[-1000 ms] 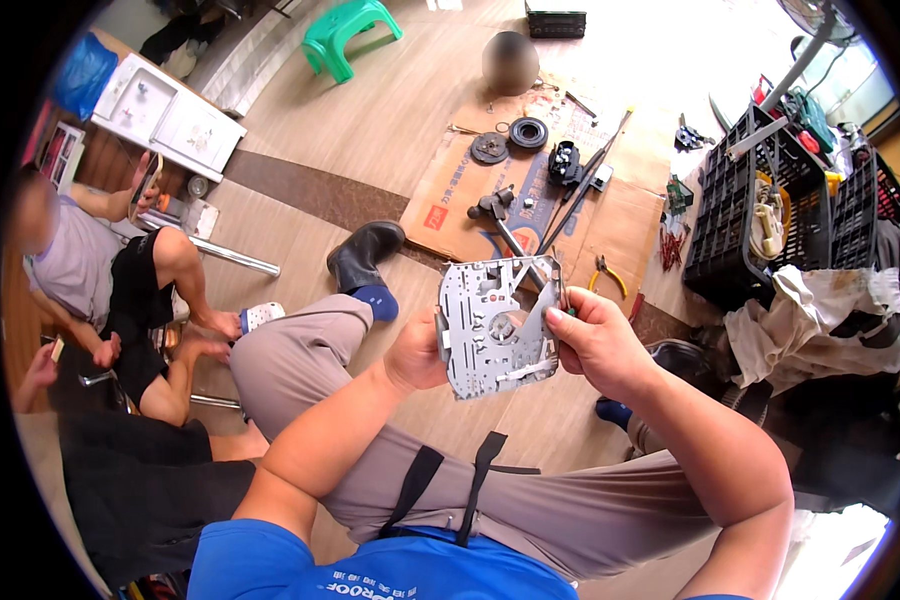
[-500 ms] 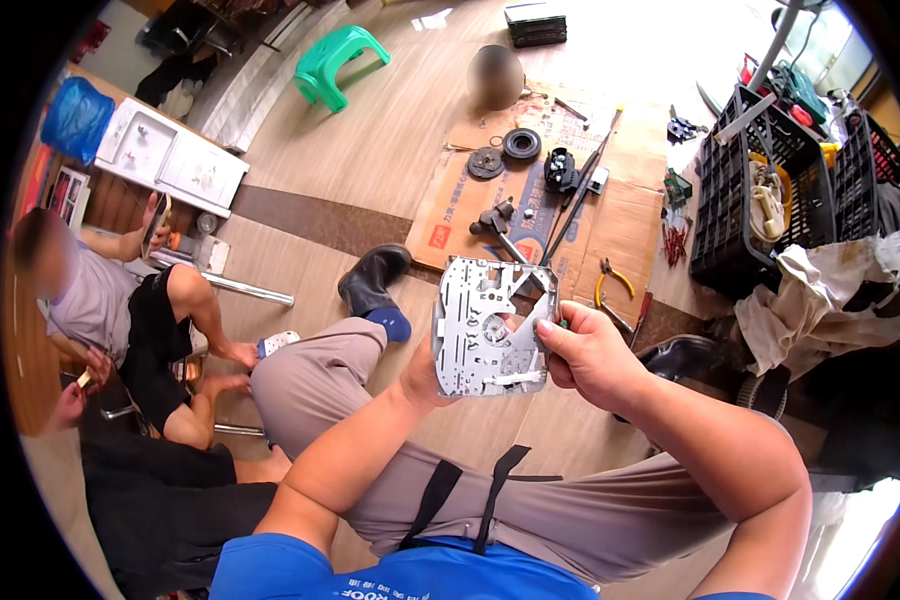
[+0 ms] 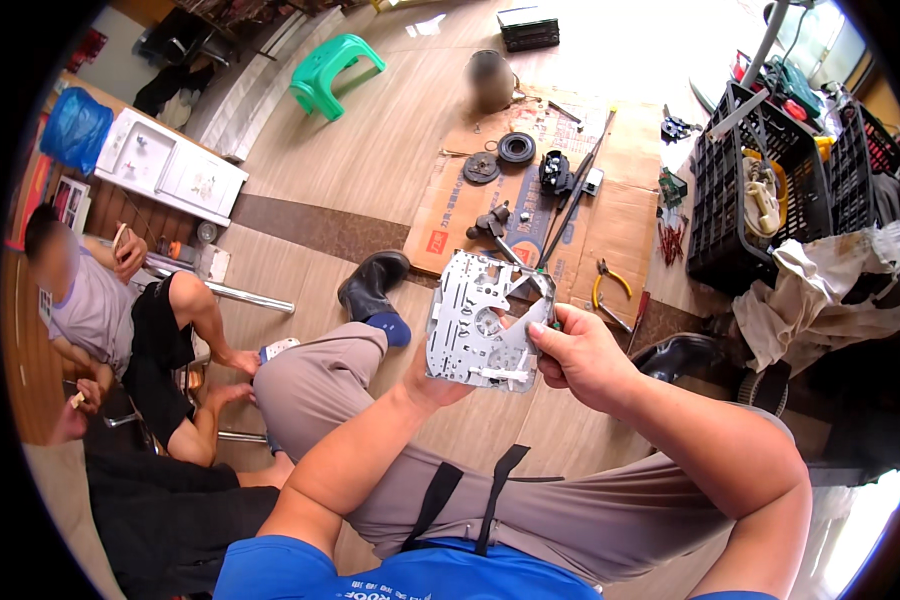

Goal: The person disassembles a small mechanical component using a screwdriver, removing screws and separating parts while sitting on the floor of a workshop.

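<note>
I hold a silver metal chassis plate (image 3: pixel 458 320), punched with slots and holes, above my lap. It has a round hub near its middle and a white strip along its lower edge. My left hand (image 3: pixel 435 385) supports it from the lower left, its fingers hidden behind the metal. At the right edge my right hand (image 3: pixel 588 350) pinches it, thumb on the front and fingers curled. A small green bit shows beside that thumb; I cannot make out what it belongs to.
Beyond the plate, a cardboard sheet (image 3: pixel 440 215) bears a black ring (image 3: pixel 517 148), a black mechanism (image 3: pixel 555 172) and yellow-handled pliers (image 3: pixel 611 284). Black crates (image 3: pixel 710 200) stand right. A green stool (image 3: pixel 335 70) is at the far left. Another person (image 3: pixel 105 300) sits at left.
The plate has shifted slightly left and tilts a little more, both hands still on it. The seated person's upper hand has moved left and turned the object in it.
</note>
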{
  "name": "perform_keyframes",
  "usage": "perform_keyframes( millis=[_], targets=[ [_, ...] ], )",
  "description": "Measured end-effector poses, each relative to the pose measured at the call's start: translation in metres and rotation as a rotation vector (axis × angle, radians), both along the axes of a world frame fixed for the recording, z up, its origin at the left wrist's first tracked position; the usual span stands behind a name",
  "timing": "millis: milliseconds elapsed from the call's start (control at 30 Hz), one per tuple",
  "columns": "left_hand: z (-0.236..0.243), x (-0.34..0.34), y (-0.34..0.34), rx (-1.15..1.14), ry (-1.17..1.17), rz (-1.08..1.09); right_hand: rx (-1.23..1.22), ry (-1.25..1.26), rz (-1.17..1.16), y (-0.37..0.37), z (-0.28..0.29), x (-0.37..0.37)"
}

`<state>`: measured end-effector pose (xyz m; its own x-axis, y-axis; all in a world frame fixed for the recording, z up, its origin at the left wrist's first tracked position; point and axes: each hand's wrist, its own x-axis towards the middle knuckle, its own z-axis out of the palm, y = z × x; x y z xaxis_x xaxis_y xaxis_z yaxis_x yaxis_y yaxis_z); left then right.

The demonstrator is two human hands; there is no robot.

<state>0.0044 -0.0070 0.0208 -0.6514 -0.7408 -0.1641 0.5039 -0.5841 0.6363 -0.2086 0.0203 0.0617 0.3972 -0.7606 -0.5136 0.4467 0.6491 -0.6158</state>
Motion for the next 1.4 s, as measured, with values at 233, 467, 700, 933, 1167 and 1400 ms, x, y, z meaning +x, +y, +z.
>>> perform_keyframes(
  millis=[233,467,700,933,1167,1400],
  targets=[
    [0.006,-0.002,0.003,0.055,0.073,-0.001,-0.023,0.017,0.005,-0.001,0.001,0.000],
    [0.000,0.003,0.000,0.069,0.015,0.093,-0.084,0.482,0.032,-0.003,-0.002,-0.001],
    [0.005,0.008,0.000,0.059,0.027,0.107,-0.474,0.808,0.014,-0.001,-0.004,-0.011],
    [0.013,-0.004,0.003,0.014,-0.327,0.273,-1.035,0.901,0.225,0.010,0.013,0.001],
    [0.012,-0.003,0.005,0.043,-0.490,0.227,-0.419,0.608,0.026,-0.008,-0.006,-0.007],
    [0.037,0.008,0.002,-0.029,-0.660,0.223,0.018,0.128,-0.008,-0.011,-0.014,-0.024]
  ],
)
